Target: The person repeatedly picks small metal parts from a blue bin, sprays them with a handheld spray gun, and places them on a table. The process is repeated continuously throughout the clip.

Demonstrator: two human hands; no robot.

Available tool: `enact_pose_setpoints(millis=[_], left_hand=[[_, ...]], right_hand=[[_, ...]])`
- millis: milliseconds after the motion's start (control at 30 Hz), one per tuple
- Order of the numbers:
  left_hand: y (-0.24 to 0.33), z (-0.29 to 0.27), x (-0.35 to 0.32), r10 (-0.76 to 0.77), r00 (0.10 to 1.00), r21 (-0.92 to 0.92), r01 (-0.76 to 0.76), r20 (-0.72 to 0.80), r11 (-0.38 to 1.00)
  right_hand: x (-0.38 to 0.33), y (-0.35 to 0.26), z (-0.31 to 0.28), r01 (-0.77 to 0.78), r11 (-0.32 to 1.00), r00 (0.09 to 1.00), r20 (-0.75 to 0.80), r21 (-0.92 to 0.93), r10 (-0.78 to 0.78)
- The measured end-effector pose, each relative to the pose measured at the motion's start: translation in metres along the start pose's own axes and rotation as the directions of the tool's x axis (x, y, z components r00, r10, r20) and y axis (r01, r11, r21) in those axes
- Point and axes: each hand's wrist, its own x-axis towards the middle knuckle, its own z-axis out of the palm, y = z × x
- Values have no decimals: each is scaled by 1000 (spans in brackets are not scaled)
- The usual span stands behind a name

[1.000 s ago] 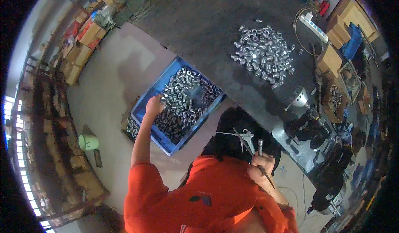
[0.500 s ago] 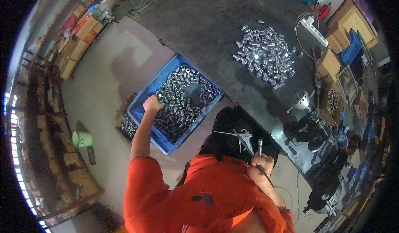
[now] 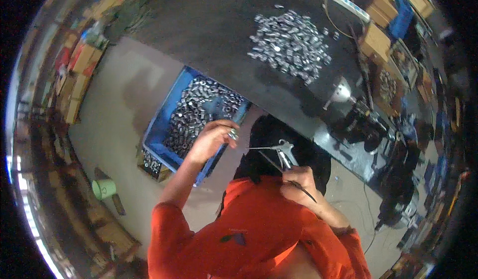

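A small shiny metal fitting [image 3: 232, 134] is pinched in the fingertips of my left hand [image 3: 211, 138], raised over the right edge of a blue crate [image 3: 158, 110]. The crate holds a heap of similar metal fittings [image 3: 191, 104]. My right hand [image 3: 301, 183] is closed at the handle of a grey air blow gun [image 3: 286, 153], in front of my lap. The gun's thin nozzle points left toward my left hand. A dark hose hangs from below my right fist.
A large pile of metal fittings [image 3: 290, 45] lies on the dark workbench [image 3: 209, 27]. To the right are a white lamp head [image 3: 341, 92], a power strip [image 3: 351, 6] and cardboard boxes [image 3: 376, 42]. Shelving lines the left; a green bucket [image 3: 103, 189] lies on the floor.
My left hand has come right from the crate's left side, now holding a metal fitting. My right hand has moved up-left, closing at the blow gun's handle. The whole view has shifted.
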Motion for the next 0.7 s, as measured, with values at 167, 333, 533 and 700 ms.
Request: enact_pose_setpoints(millis=[167,333,533,700], left_hand=[[-18,65,4,-159,937,-115,203,310,972],[-25,82,3,-233,940,-200,286,251,937],[-18,84,1,-198,962,68,189,188,980],[4,99,-1,-100,972,482,-15,212,876]], right_hand=[[-3,2,-4,-93,995,991,97,37,89],[-10,10,-4,-102,992,994,48,79,99],[-5,9,-7,-57,994,997,60,89,52],[-5,7,-8,-52,998,994,94,-28,54]])
